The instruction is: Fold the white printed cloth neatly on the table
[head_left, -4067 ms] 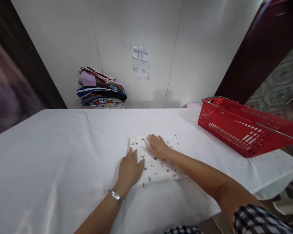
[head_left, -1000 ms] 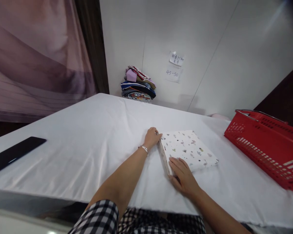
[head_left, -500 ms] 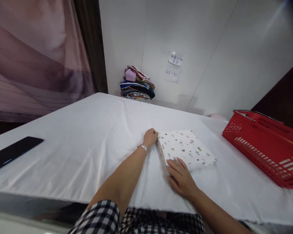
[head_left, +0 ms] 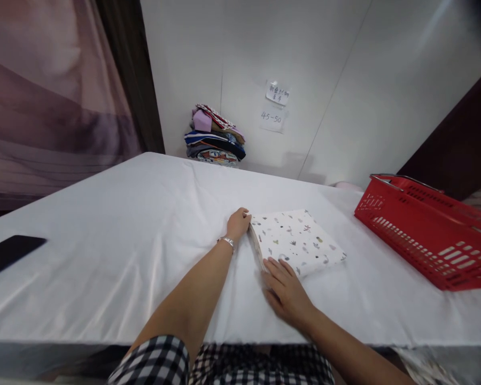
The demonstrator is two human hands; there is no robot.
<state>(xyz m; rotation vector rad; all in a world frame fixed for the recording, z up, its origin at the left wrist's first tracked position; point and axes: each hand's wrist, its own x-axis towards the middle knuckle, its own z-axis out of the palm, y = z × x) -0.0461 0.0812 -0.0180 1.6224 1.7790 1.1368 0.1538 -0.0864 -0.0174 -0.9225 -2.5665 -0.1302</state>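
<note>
A folded white cloth (head_left: 292, 240) with small printed leaf and plant shapes lies flat on the white-covered table. Its layered folded edge faces left. At the far left corner of the cloth, my left hand (head_left: 238, 223) is closed with its fingertips on that corner; its thumb is largely hidden. My right hand (head_left: 286, 291) rests at the near left corner, fingers stretched out over the top layer. The thumb of that hand lies lower, beside the cloth's edge. A silver bracelet (head_left: 227, 242) circles my left wrist.
A red plastic basket (head_left: 420, 230) with metal handles stands at the right. Folded clothes form a stack (head_left: 215, 136) at the back against the wall. A black flat object (head_left: 12, 254) lies at the left. Two paper notes (head_left: 274, 104) hang on the wall.
The whole view has shifted, so the table items appear farther left. My left fingers have loosened slightly at the far corner. The cloth keeps its folded shape, and my right hand stays at the near corner.
</note>
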